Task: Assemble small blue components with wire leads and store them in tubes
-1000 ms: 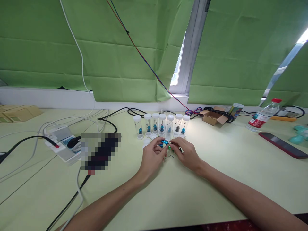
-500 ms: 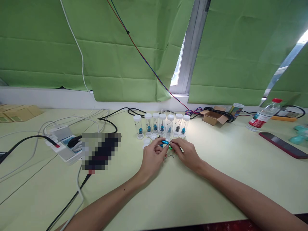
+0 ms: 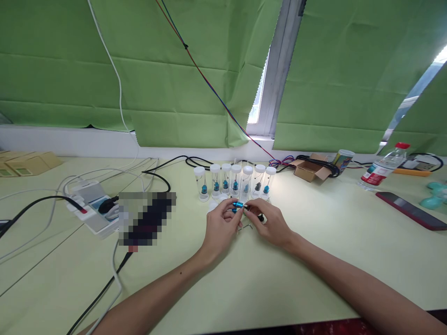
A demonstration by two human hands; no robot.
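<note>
My left hand (image 3: 223, 224) is closed in a pinch around a small blue metal cylinder (image 3: 238, 204). The fingers of my right hand (image 3: 267, 221) are closed on the dark end of that same piece, so both hands meet on it. Its full shape is hidden by the fingertips. Under the hands lies a small bent metal key (image 3: 248, 226) on the table. A small black thing (image 3: 260, 217) shows beside my right fingers. Just behind stand several clear capped tubes (image 3: 247, 179), most with a blue part inside.
At left are a white power strip box (image 3: 96, 209), cables and a pixelated dark object (image 3: 150, 221). To the right lie an open carton (image 3: 309, 171) with black cable, a can (image 3: 344, 160), a water bottle (image 3: 384, 167) and a phone (image 3: 410, 210). Green curtains (image 3: 192, 83) hang behind.
The blue cylinder has shifted slightly left and up between my fingers. A green bit seen between the hands is now out of sight. Both arms stay nearly where they were.
</note>
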